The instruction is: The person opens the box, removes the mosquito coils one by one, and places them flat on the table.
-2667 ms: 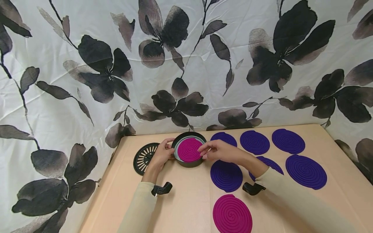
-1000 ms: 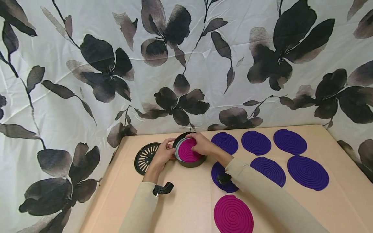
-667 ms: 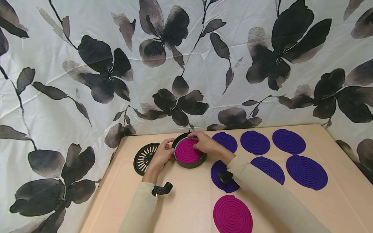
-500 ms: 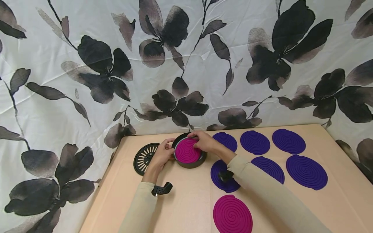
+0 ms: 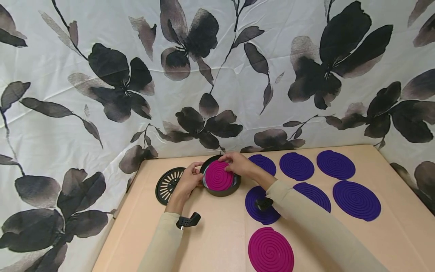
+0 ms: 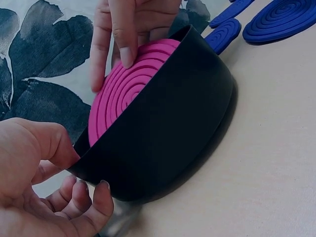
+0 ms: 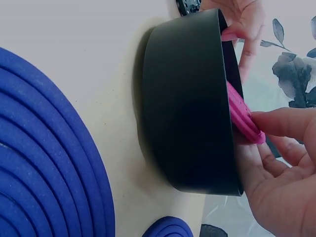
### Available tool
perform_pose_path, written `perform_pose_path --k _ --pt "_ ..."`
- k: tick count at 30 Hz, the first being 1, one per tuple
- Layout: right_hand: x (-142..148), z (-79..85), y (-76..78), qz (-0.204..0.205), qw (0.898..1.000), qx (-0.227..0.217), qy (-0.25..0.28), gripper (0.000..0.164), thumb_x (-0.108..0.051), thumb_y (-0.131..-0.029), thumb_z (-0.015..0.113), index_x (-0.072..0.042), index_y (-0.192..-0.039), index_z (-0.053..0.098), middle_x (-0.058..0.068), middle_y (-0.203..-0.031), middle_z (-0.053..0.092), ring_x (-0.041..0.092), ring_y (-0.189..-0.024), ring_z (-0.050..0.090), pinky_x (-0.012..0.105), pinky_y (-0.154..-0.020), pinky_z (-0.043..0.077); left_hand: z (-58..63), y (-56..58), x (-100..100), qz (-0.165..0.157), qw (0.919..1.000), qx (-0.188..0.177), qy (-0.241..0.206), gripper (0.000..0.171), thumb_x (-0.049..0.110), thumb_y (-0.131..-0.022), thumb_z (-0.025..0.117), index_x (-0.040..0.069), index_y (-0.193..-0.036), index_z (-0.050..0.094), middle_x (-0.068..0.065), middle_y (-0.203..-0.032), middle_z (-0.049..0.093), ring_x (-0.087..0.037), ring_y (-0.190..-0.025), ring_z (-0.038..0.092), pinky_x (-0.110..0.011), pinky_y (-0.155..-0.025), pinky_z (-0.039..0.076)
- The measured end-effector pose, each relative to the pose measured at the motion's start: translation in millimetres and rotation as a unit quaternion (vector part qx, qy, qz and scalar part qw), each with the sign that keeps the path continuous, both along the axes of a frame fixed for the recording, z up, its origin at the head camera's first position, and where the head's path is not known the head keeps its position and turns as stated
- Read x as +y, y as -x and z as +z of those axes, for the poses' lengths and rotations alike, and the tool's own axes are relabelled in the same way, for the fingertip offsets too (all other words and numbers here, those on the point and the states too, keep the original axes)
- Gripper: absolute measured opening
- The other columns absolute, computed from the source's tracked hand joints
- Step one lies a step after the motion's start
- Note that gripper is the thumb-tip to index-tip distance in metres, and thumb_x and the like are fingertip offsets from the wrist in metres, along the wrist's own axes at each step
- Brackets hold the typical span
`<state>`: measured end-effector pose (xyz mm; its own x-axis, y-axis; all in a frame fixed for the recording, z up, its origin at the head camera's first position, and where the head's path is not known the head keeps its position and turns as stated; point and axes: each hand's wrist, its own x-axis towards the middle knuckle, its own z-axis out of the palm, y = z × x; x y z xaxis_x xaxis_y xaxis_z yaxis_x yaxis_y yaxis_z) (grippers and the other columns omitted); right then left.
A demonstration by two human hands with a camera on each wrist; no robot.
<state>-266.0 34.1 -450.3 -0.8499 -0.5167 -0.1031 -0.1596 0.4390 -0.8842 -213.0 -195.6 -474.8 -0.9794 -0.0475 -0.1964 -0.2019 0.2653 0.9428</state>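
Note:
A deep black round container (image 5: pixel 222 193) stands near the table's back edge. My left hand (image 5: pixel 188 179) holds its left rim, thumb and fingers on either side of the wall in the left wrist view. Between thumb and fingers of my right hand (image 5: pixel 239 165) is the edge of a pink spiral coaster (image 5: pixel 219 175). That coaster leans inside the container's mouth, and in the right wrist view its raised edge (image 7: pixel 256 137) sticks out past the rim. The container's wall hides the lower part of the coaster.
Left of the container lies a black slotted disc (image 5: pixel 168 186). Several purple spiral coasters (image 5: pixel 297 166) lie in rows on the right, one (image 5: pixel 259 211) partly under my right forearm. Another pink coaster (image 5: pixel 270 250) lies at the front. A floral cloth (image 5: pixel 204 75) hangs behind the table.
My right hand has moved left from the container's right side and taken the pink coaster by its edge. The coaster, flat inside before, is now raised and tilted. The left hand keeps its hold.

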Motion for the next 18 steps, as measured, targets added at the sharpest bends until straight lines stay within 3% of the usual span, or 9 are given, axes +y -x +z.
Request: perform_pose_path --k 10,18 --pt "5.0 -2.0 -5.1 -0.026 1.0 0.01 0.013 0.031 0.001 -0.089 0.072 -0.012 -0.117 0.075 0.006 -0.106 0.066 0.02 -0.1 0.058 0.029 -0.081 0.047 -2.6 -4.3 1.6 0.005 0.9998 0.018 0.003 0.052 -0.008 -0.092 0.057 0.009 -0.141 0.055 -0.006 -0.095 0.041 -0.014 -0.074 0.049 -0.031 -0.063 0.053" --pt "14.6 8.9 -12.6 -0.041 0.998 0.03 0.031 0.03 -0.001 -0.089 0.073 -0.011 -0.117 0.076 0.007 -0.107 0.069 0.022 -0.1 0.059 0.026 -0.075 0.049 -4.0 -6.8 0.8 0.01 0.9997 0.022 0.005 0.051 -0.007 -0.092 0.057 0.011 -0.14 0.056 -0.006 -0.095 0.041 -0.014 -0.075 0.049 -0.032 -0.064 0.053"
